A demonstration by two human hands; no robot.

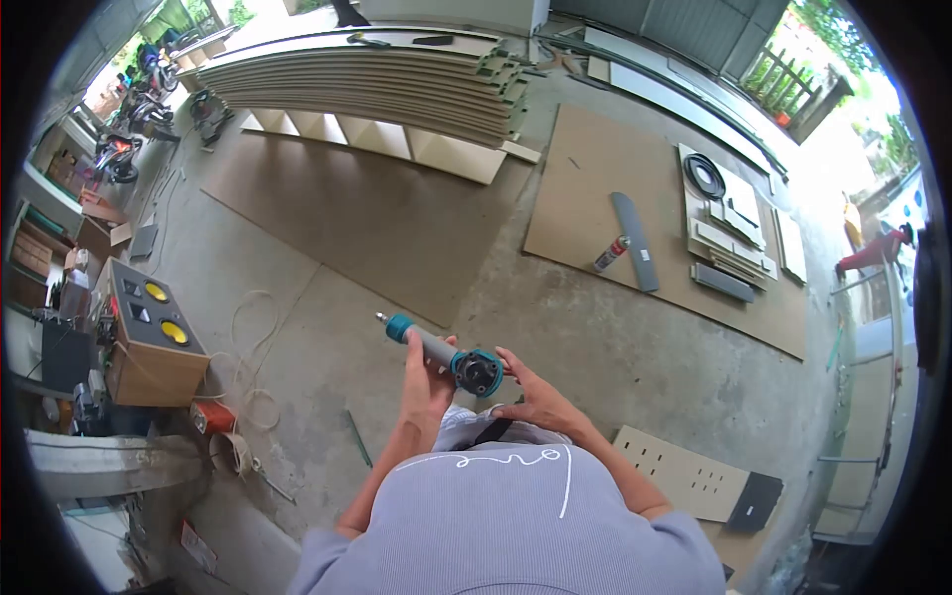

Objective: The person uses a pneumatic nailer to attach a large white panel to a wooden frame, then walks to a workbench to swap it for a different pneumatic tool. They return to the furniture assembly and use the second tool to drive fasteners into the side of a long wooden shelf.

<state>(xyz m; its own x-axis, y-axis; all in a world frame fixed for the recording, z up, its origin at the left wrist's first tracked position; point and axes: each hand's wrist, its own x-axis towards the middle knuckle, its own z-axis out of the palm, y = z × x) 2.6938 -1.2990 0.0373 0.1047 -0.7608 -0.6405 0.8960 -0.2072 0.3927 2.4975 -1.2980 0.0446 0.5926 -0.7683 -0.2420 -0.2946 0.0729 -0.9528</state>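
Note:
My left hand [428,385] is wrapped round the grey barrel of a hand-held power tool [438,349] with teal collars. A metal fitting sticks out at the tool's far left end, and its round black face with several holes is turned up toward me. Beside that round head is my right hand [543,401], its fingers apart and the upper fingertips right at the teal rim. The right thumb lies lower, close to a dark strip [493,429] at my waist. The tool is held in front of my body, above the concrete floor.
A long stack of panels [367,84] stands ahead. To the right, a brown board [580,164] carries a spray can [612,253], a curved grey strip [635,243] and cut pieces. A speaker box [159,337] stands left, near a loose hose [260,407]. A perforated panel [679,473] lies right.

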